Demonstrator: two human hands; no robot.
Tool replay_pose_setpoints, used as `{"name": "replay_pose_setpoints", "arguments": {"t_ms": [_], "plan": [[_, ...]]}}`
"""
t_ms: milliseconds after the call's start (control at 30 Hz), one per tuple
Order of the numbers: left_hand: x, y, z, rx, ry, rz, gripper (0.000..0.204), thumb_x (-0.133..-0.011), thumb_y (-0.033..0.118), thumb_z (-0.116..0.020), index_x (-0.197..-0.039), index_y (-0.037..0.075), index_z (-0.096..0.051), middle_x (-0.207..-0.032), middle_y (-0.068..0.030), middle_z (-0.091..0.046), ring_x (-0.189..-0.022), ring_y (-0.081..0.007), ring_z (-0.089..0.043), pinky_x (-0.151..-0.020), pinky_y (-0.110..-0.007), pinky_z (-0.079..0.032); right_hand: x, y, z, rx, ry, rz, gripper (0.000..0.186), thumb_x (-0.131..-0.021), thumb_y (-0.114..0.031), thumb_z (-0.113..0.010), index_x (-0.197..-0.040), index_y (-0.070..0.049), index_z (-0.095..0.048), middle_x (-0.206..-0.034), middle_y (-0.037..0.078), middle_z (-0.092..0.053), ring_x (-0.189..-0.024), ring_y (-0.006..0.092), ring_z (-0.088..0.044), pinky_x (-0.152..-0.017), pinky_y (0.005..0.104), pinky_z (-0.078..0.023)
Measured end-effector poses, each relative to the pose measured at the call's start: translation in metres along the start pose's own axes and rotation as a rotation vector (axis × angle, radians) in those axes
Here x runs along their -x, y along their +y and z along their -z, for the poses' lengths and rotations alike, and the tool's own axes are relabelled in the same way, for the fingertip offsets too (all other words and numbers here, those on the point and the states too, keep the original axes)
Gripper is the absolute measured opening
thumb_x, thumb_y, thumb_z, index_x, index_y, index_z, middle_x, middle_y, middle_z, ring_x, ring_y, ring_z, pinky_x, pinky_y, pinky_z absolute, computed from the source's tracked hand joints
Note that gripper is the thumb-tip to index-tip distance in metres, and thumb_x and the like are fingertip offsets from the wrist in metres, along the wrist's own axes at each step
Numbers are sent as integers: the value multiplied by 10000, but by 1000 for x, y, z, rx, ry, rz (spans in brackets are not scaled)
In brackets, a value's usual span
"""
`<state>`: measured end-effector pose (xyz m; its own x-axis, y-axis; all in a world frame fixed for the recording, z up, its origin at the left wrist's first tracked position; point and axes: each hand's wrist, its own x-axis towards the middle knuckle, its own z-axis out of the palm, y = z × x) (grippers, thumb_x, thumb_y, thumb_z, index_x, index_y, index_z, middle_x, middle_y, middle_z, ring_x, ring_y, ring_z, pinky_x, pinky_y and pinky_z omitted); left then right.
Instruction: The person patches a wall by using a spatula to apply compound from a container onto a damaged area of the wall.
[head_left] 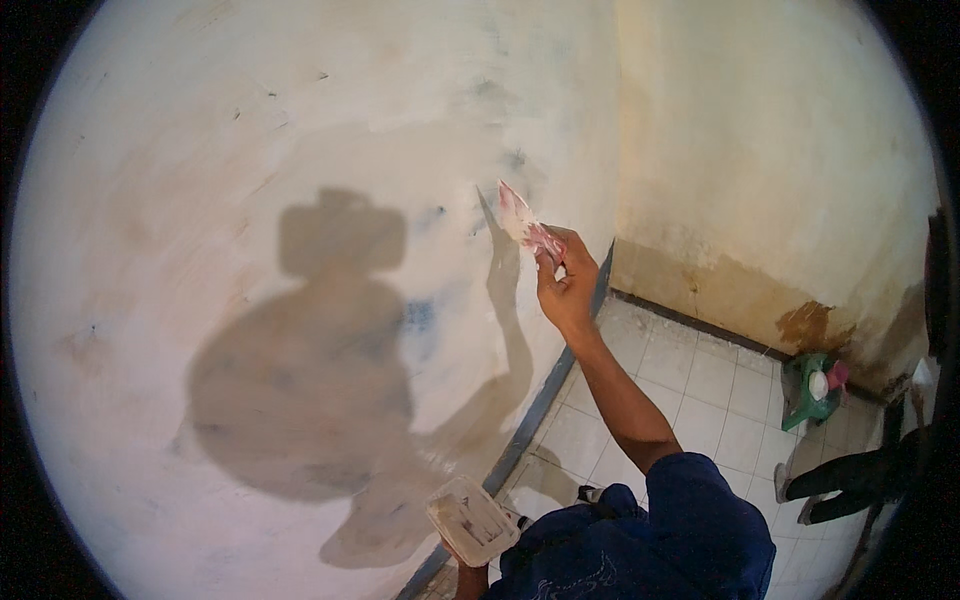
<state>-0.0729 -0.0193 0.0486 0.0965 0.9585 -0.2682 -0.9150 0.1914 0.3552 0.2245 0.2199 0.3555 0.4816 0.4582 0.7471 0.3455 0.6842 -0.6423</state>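
Raised in front of the wall [150, 330], my right hand [570, 284] is closed on a putty knife [516, 212] smeared with white paste, its reddish handle pinched between thumb and fingers. The blade points up and left, near the wall; I cannot tell whether it touches. Low in the view, my left hand [452, 552], mostly hidden, holds a clear rectangular plastic tub [474, 520] with pale paste residue inside.
A second, yellowish wall [760, 130] meets this one at a corner on the right. On the tiled floor [700, 385] stands a green stool [812, 395] bearing a white and a pink item. Another person's dark-clothed legs [850, 485] are at the far right.
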Motion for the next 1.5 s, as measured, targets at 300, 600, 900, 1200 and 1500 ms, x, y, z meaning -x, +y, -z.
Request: {"name": "replay_pose_setpoints", "arguments": {"t_ms": [300,600,900,1200,1500], "plan": [[-14,-2,-48,-38,-81,33,639,-893,504,-455,-1386,99,-418,-1288,-128,-546,-1170,-323,-539,-992,-522,-441,108,-66,57,-35,-488,-602,112,-873,25,-557,-942,4,-642,-721,-29,-590,-600,35,-502,-516,207,-395],[-72,-34,-101,-56,-109,105,609,-904,462,-439,-1372,74,-424,-1239,-143,-572,-1071,-300,-607,-926,-468,-503,159,-78,70,426,-770,-659,243,-818,-122,-587,-992,24,-504,-672,250,-598,-651,447,-618,-586,458,-501],[-79,-36,-111,-17,-141,84,641,-929,536,-370,-1374,77,-418,-1293,-143,-532,-1166,-337,-535,-983,-485,-448,172,-72,50,706,-917,-438,277,-812,-110,-580,-1019,51,-491,-659,253,-600,-628,439,-608,-583,491,-483],[-75,-40,-125,-7,-30,44,473,-965,426,-382,-1295,105,-489,-1116,-92,-605,-993,-253,-611,-840,-391,-529,174,-70,50,597,-1003,-545,275,-824,-126,-602,-1023,32,-497,-703,243,-622,-677,439,-626,-628,488,-496],[-67,-40,-141,91,-28,111,498,-955,464,-405,-1280,99,-503,-1146,-101,-603,-996,-258,-619,-854,-400,-536,180,-66,44,575,-1058,-484,284,-826,-107,-609,-1038,44,-496,-719,244,-628,-697,432,-640,-622,480,-517]]}}
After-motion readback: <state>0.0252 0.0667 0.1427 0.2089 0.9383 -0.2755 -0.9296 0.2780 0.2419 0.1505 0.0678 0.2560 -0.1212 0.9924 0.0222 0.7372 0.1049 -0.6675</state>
